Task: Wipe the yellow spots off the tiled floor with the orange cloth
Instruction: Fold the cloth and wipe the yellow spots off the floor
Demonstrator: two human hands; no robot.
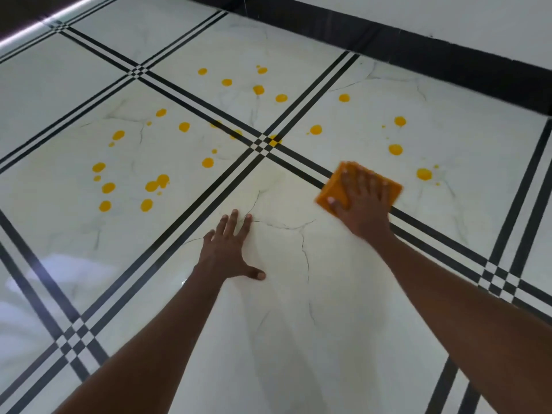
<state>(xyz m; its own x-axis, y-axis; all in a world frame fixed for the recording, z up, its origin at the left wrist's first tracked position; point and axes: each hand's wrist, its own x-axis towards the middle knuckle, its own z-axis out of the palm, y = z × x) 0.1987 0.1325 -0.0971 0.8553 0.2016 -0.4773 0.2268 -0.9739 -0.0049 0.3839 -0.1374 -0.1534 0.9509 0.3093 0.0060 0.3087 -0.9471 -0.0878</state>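
Head view. The tiled floor (283, 294) is showing white, marble-veined tiles divided by paired black stripes (191, 210), which are crossing in small checkered squares. A black skirting band (448, 64) is running along the far edge below a pale wall (448, 13). At the upper left a bright strip of light (44, 22) is lying across a dark surface.

The yellow spots (149, 186) are lying scattered over three tiles beyond the hands: one group on the left tile, one on the far middle tile, and one on the right tile. One spot (273, 141) is sitting on the checkered crossing where these tiles meet. The near middle tile, under both hands, is showing only a faint yellowish smear. Nothing is standing between the hands and the spots.

The orange cloth (331, 189) is lying flat on the floor, overlapping the striped border at the right edge of the near middle tile. The nearest spot (424, 174) is lying just beyond it to the right, apart from the cloth.

The right hand (363, 204) is pressing down on the cloth with fingers straight and spread; the thumb is resting near the cloth's near-left corner. The cloth edges are appearing blurred.

The left hand (230, 249) is resting flat on the bare tile, fingers extended and spread, thumb out to the right, holding nothing. It is lying well apart from the cloth.

No containers are visible.
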